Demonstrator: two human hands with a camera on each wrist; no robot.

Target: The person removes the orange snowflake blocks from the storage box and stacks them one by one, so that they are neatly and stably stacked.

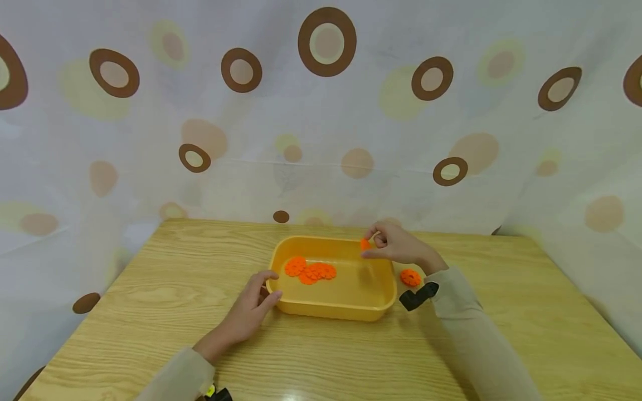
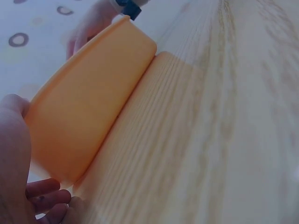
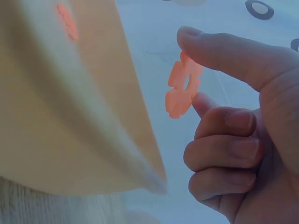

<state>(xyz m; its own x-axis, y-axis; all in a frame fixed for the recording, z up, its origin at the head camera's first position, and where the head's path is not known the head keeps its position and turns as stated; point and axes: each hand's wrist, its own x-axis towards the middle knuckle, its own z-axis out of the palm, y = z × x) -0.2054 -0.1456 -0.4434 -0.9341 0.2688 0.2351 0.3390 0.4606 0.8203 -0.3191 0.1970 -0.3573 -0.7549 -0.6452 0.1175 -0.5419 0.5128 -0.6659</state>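
A yellow plastic basin (image 1: 331, 309) stands on the wooden table. My left hand (image 1: 246, 312) grips its left end, with thumb and fingers around the rim; the left wrist view shows the basin's outer wall (image 2: 88, 93) and fingertips near its bottom corner. Over the basin's back right corner, my right hand (image 1: 398, 246) pinches an orange notched disc (image 1: 365, 244) between thumb and index finger. Seen from the right wrist, that disc (image 3: 176, 100) is tilted on edge, and the other fingers are curled into the palm. Several similar discs (image 1: 321, 271) lie overlapping inside the basin, toward its left.
Another orange disc (image 1: 407, 280) lies on the table just right of the basin, near the right wrist strap (image 1: 418, 296). Behind the table (image 1: 150, 301) hangs a pale cloth (image 1: 321, 122) printed with brown rings and dots.
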